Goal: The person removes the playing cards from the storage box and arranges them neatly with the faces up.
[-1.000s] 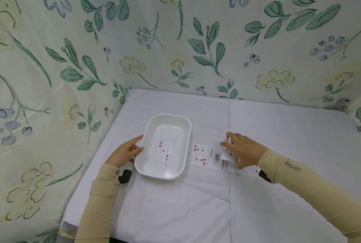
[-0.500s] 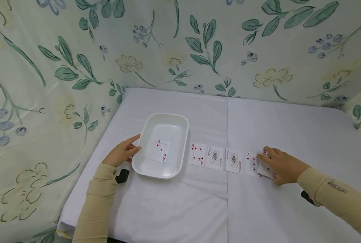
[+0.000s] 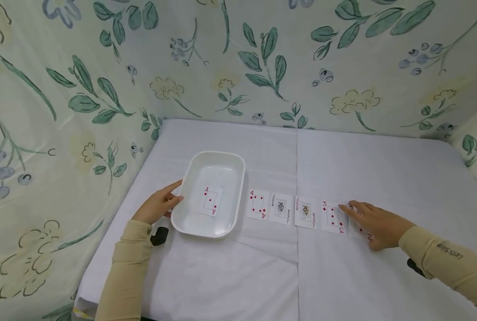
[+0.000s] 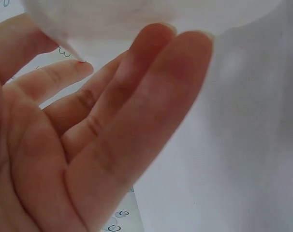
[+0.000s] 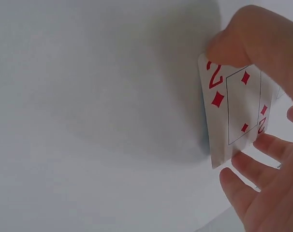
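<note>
1. The right hand (image 3: 376, 223) rests at the right end of the card row, fingers curled over the two of diamonds playing card (image 5: 236, 108). In the right wrist view the thumb sits at the card's top corner and the other fingers lie beneath its lower edge, so the card is pinched.
2. In the head view that card is mostly hidden under the hand; only a corner index shows near the palm. It lies low over the white cloth-covered table (image 3: 362, 165), just right of the three of diamonds card (image 3: 333, 216). Contact with the cloth cannot be told.
3. The card's long axis runs roughly away from the person, in line with the other cards in the row: the four of diamonds card (image 3: 258, 204) and two joker cards (image 3: 281, 207) (image 3: 305, 212).
4. The shallow white rectangular plastic tray (image 3: 190, 220) lies well to the left of the held card, beyond the whole row. An ace of diamonds card (image 3: 210, 200) lies in it.
5. The left hand (image 3: 156, 206) touches the tray's near-left rim, fingers straight and together; it is the nearer hand to the tray.
</note>
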The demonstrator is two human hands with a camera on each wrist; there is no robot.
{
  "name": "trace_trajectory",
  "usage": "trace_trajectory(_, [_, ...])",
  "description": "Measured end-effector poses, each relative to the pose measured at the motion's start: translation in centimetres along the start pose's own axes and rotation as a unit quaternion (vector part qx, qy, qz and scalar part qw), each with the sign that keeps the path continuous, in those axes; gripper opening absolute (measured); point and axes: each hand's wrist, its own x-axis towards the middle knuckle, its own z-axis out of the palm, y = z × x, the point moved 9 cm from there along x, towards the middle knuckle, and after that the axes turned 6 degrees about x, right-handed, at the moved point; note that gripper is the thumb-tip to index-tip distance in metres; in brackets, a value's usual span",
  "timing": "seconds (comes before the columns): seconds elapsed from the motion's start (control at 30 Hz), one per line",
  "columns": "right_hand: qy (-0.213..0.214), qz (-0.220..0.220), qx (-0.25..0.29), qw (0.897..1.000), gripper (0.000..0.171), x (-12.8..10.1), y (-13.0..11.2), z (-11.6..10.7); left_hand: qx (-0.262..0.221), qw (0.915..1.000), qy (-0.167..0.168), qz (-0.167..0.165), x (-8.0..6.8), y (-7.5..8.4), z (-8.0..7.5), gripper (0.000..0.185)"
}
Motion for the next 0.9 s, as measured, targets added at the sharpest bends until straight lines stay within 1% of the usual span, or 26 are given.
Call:
trace_trajectory(0.27, [-0.018,0.022,0.013,1.0,0.098,0.2,0.6,0.4,-0.001,1.0,0.001,-0.003,-0.2,-0.1,0.1,0.058])
trace_trajectory(0.33, [-0.012,0.025,0.017,0.999,0.096,0.5,0.6,-0.1,-0.001,1.0,0.001,0.0,-0.2,0.0,0.0,0.058])
trace_trajectory(0.4, [0.001,0.024,0.025,0.999,0.092,1.0,0.4,-1.2,0.001,1.0,-0.001,0.004,-0.1,0.1,0.0,0.058])
trace_trajectory(0.5, [0.023,0.015,0.033,0.999,0.084,2.4,-0.4,-3.1,0.0,1.0,0.0,0.004,-0.1,0.2,0.0,0.059])
trace_trajectory(0.53, [0.031,0.011,0.035,0.999,0.081,3.0,-0.8,-3.8,0.002,1.0,-0.002,0.008,-0.1,0.2,-0.1,0.059])
trace_trajectory(0.63, [0.051,-0.001,0.035,0.998,0.076,4.9,-2.0,-5.5,-0.003,1.0,-0.001,0.005,-0.1,0.0,-0.1,0.06])
trace_trajectory(0.9, [0.098,-0.037,0.051,0.993,0.071,9.6,-6.0,-8.3,0.005,0.9999,0.001,0.009,-0.1,0.2,-0.1,0.06])
